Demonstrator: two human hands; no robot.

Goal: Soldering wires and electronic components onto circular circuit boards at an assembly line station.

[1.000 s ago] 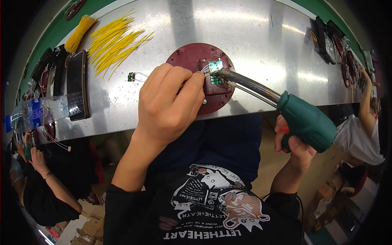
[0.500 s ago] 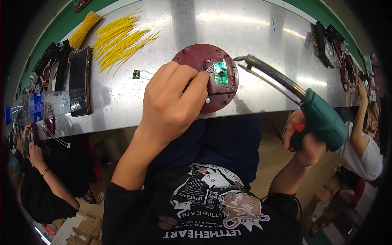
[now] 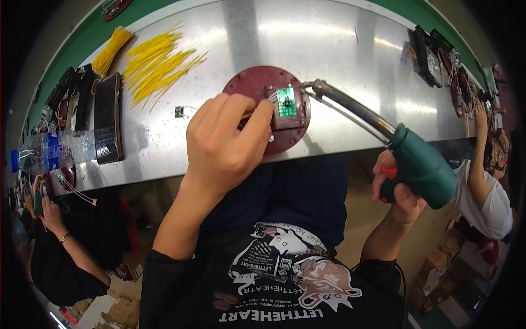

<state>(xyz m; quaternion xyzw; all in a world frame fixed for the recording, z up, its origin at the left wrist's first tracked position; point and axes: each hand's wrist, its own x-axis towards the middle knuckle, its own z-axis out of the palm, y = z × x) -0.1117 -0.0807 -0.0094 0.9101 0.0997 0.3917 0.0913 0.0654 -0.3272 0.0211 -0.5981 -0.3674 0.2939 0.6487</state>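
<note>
A round dark-red plastic housing (image 3: 241,81) lies on the metal bench. A green circuit board (image 3: 286,102) sits in its raised square part, with thin pale wires at the board's left edge. My left hand (image 3: 227,145) rests over the housing's left side, its fingertips pinched on a thin wire beside the board; the fingers hide most of it. My right hand (image 3: 402,189) grips a green soldering gun (image 3: 424,164) with a red trigger, off the bench's front edge. Its long metal barrel points left, and the tip is over the housing's right rim, close to the board.
Yellow wires lie loose (image 3: 156,66) and in a bundle (image 3: 112,50) at the back left. A small board (image 3: 179,112) with pale wires is left of my hand. Further left are a phone (image 3: 108,118) and a plastic bottle (image 3: 55,149). Dark parts (image 3: 424,57) lie far right. Co-workers sit both sides.
The soldering gun has moved left, bringing its tip from beside the housing to over its right rim. The housing and my left hand appear slightly further left in the view.
</note>
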